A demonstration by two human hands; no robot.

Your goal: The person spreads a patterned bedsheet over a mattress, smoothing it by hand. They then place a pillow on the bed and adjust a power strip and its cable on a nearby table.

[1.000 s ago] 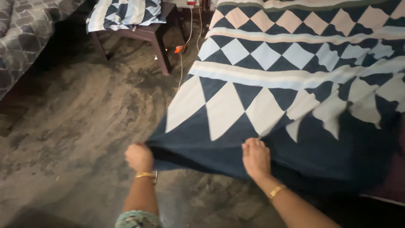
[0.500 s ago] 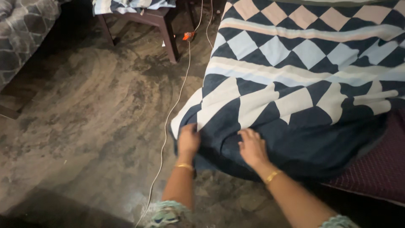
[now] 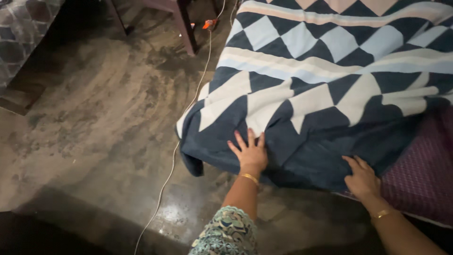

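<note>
Head view.

Item: bedsheet (image 3: 330, 80), navy with pale blue, white and peach triangles and bands. Spread flat over the bed; long axis runs from the near navy hem away toward the top of the frame, stripes crossing it from left to right. Near-left corner droops off the bed edge and hangs toward the floor (image 3: 94, 118). At the near-right corner the sheet stops short, leaving maroon patterned mattress (image 3: 420, 174) exposed beside it.

Left hand (image 3: 250, 153): palm down, fingers spread and pointing away from the person, pressed flat on the navy hem just right of the hanging corner. Not gripping. Gold bangle at the wrist; forearm rises from a patterned teal sleeve (image 3: 226, 233).

Right hand (image 3: 361, 177): palm down, fingers extended toward the sheet, resting on the hem's lower edge where it meets the mattress. Fingers loosely spread; whether any cloth is pinched beneath cannot be told. Gold bangle at the wrist.

Hands lie well apart along the same hem; the sheet extends beyond both, away from the person.

Left of the bedsheet: white cord (image 3: 181, 137) trailing over the floor; dark wooden table leg (image 3: 186, 28) beyond it.
</note>
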